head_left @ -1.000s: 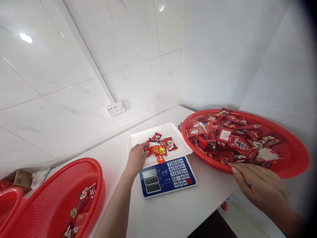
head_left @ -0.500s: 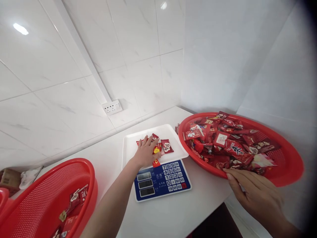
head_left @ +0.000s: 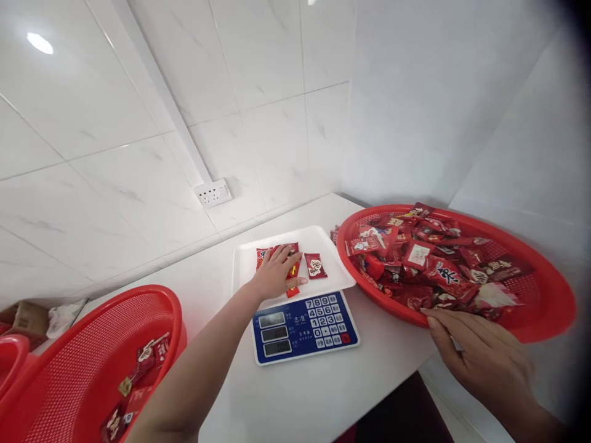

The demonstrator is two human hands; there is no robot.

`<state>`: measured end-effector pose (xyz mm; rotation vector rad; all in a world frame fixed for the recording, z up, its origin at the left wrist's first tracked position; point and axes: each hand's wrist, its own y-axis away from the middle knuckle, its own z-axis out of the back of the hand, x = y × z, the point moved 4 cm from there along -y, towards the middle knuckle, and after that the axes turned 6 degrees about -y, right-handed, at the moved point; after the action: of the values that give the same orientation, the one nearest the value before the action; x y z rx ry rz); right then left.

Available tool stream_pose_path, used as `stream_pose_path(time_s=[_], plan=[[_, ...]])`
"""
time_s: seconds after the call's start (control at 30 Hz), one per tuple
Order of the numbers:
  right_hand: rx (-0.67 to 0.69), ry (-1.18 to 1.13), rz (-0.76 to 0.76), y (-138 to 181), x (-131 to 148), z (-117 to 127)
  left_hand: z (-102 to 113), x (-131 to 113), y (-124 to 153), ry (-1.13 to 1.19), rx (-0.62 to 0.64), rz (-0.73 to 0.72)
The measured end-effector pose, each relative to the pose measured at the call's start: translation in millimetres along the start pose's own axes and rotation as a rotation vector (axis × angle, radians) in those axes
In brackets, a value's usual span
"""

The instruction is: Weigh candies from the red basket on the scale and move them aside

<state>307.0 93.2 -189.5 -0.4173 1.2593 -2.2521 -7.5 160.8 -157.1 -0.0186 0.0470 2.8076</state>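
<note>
My left hand (head_left: 273, 275) lies with its fingers spread over several small red snack packets (head_left: 263, 257) on the white tray (head_left: 244, 280) of a weighing scale. It partly hides them. Just right of my fingers, a single dark red packet (head_left: 315, 266) lies flat. A small red packet (head_left: 292, 291) shows below my thumb at the tray's front. My right hand (head_left: 480, 351) grips the near rim of a red plastic basket (head_left: 549, 307) heaped with red packets (head_left: 446, 275). That hand's fingertips reach over the rim, while its thumb stays outside.
The scale's blue keypad and display panel (head_left: 305, 326) faces me on the white table (head_left: 258, 400). Another red basket (head_left: 50, 394), with a few packets inside, stands at the left. A cardboard box (head_left: 30, 323) is behind it. A power socket (head_left: 213, 193) is on the tiled wall.
My left hand has shifted slightly over the packets, and more of the packet to its left shows. The whole view has moved a little. My right hand stays at the basket rim.
</note>
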Motion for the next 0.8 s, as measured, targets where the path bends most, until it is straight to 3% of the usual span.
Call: stream_pose_path(time_s=[0.17, 0.43, 0.57, 0.8], plan=[[-0.011, 0.019, 0.004, -1, 1, -1, 6, 2, -11, -0.002, -0.038, 0.041], [-0.032, 0.004, -0.004, -2, 3, 0, 1, -24, -30, 0.053, -0.069, 0.068], [-0.031, 0.005, -0.007, -3, 4, 1, 10, -13, -22, 0.125, -0.092, 0.119], [-0.06, 0.036, 0.038, -5, 5, 2, 35, 24, 18, 0.263, -0.158, 0.286]])
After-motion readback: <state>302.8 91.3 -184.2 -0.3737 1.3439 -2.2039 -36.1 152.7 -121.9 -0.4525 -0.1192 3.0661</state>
